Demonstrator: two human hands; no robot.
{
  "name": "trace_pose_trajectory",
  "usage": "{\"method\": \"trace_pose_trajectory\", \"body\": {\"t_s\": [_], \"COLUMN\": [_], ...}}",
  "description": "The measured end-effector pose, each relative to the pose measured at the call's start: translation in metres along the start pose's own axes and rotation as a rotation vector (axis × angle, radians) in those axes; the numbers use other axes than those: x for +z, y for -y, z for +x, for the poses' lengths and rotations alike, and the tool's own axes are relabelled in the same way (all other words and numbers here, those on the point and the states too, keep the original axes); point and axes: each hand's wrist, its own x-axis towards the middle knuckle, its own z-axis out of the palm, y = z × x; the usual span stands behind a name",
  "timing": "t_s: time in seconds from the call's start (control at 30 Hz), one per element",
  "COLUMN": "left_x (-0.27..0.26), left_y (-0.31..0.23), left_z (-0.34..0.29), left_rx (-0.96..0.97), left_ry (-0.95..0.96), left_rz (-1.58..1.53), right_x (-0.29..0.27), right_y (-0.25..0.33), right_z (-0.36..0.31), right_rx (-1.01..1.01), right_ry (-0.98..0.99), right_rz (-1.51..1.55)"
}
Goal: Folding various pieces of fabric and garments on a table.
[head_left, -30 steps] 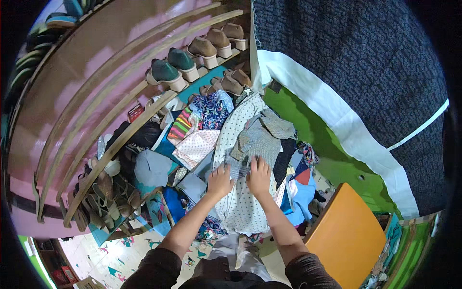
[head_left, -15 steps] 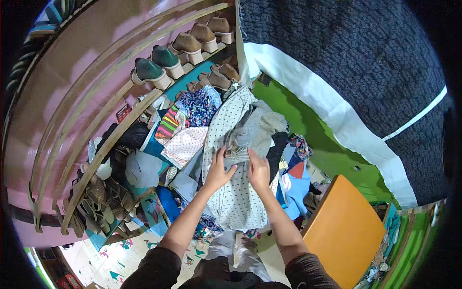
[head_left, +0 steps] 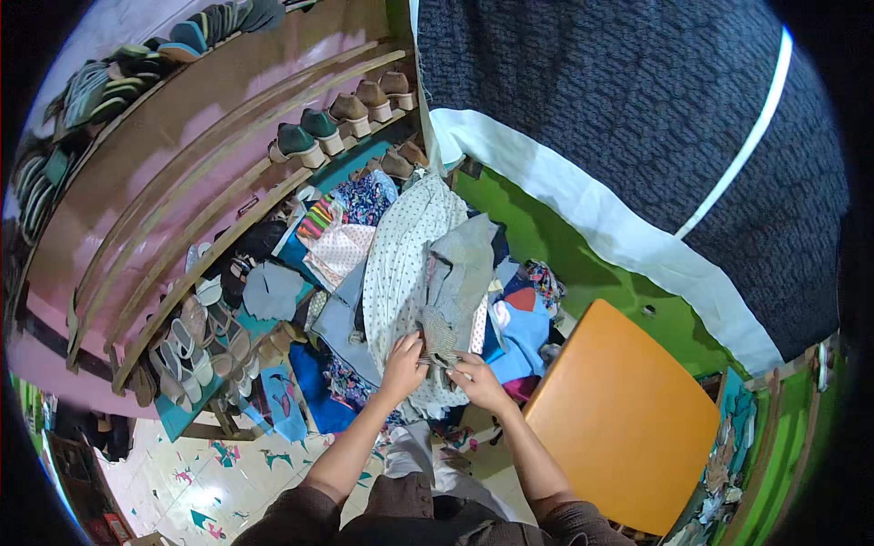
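Note:
A crumpled grey-beige garment point(head_left: 460, 257) stretches over a white cloth with dark dots point(head_left: 396, 246), on top of a heap of fabrics. At the near end of the garment, my left hand point(head_left: 401, 369) pinches its bunched, finely patterned edge. Just across from it, my right hand point(head_left: 477, 379) grips the same gathered end with thumb and fingers. Both hands are above the dotted cloth, a short way apart. What kind of garment it is cannot be made out.
Shoes line a wooden rack point(head_left: 209, 264) on the left. An orange board or tabletop point(head_left: 628, 419) stands at the right. A dark textured cloth with a white border point(head_left: 619, 118) hangs at the upper right. Fabric scraps point(head_left: 223, 453) litter the tiled floor.
My hands have drawn nearer to my body with the end of the grey-beige garment, which is now stretched longer and bunched between them. The view has shifted, showing more of the rack.

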Motion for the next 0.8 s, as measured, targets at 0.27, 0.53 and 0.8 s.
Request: {"method": "trace_pose_trajectory", "body": {"t_s": [0.27, 0.53, 0.8], "left_x": [-0.023, -0.062, -0.057], "left_y": [-0.100, -0.125, -0.154], "left_z": [-0.036, -0.075, -0.157], "left_rx": [0.105, 0.095, 0.062], "left_ry": [-0.202, -0.368, -0.202], "left_rz": [0.014, -0.103, -0.198], "right_x": [-0.058, -0.084, -0.023], "right_y": [0.049, 0.076, 0.086], "right_z": [-0.070, -0.140, -0.216], "right_rx": [0.098, 0.095, 0.230], "right_ry": [-0.072, -0.584, -0.669], "right_rz": [0.188, 0.319, 0.594]}}
